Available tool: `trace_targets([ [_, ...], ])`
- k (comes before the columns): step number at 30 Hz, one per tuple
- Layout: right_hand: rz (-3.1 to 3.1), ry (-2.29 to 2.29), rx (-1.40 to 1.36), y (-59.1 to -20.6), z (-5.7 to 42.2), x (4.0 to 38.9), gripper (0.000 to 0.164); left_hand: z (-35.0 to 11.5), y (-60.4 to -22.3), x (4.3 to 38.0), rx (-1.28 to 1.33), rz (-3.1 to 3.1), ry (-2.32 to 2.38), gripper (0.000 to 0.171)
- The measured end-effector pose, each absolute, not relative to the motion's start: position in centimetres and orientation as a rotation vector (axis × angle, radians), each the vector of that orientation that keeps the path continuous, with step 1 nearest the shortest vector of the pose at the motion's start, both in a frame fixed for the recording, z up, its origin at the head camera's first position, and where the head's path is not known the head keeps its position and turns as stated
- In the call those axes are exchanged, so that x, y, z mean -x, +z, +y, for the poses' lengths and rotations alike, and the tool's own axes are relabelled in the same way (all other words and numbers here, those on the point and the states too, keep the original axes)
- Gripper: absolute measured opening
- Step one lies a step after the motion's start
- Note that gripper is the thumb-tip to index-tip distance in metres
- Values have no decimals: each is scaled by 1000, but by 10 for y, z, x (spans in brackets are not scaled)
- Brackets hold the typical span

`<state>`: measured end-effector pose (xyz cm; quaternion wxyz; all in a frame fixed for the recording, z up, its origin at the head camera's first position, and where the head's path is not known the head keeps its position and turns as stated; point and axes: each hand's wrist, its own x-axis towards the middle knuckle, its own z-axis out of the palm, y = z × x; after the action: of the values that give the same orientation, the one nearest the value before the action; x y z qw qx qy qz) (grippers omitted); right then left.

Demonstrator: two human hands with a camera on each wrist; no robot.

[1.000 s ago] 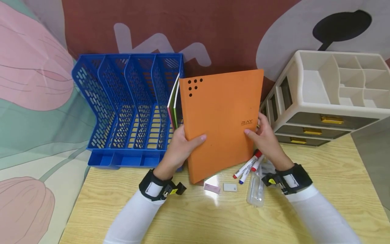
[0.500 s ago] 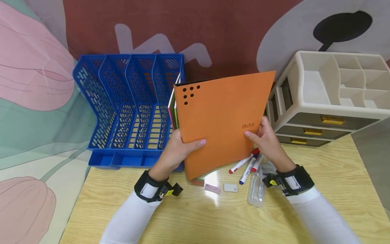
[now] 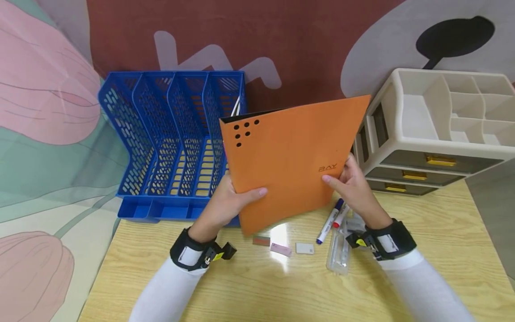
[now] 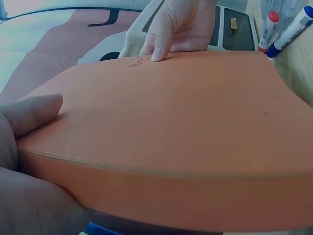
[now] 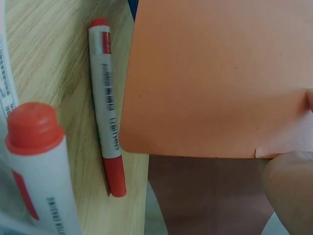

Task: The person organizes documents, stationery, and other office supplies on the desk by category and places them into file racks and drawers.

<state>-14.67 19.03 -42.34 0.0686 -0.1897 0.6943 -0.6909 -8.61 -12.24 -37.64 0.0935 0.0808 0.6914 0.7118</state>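
One blue rack [image 3: 165,200] with four tall compartments stood at the far left corner of the bench [image 3: 281,290], thin white edges showing in the rightmost one. One left hand [image 3: 225,201] came next; its grip was closed round the left edge of the single orange folder [image 3: 289,165], thumb flat on the front. The folder was held up and tilted before the rack's right end, with six black dots near its upper left corner and a dark gap along its top; whether its lower edge touched the bench could not be told. Between it and the bench's near edge lay three small blocks: one reddish-brown [image 3: 261,241], one pink [image 3: 280,249], one white [image 3: 304,248]. Three markers could be counted, one blue-capped [image 3: 330,221] and two red-capped [image 5: 107,107], with one clear case [image 3: 339,255] just beside. One right hand [image 3: 356,188] had its grip closed on the folder's right edge, thumb by the lettering. One white drawer unit [image 3: 454,147] with three gold-handled drawers filled the bench's far right corner
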Motion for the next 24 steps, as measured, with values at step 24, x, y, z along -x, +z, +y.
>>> trace_targets([
  [24,2028,-2105,946,-433,205,136,36,-168,-350,77,-542,2302,2130,55],
])
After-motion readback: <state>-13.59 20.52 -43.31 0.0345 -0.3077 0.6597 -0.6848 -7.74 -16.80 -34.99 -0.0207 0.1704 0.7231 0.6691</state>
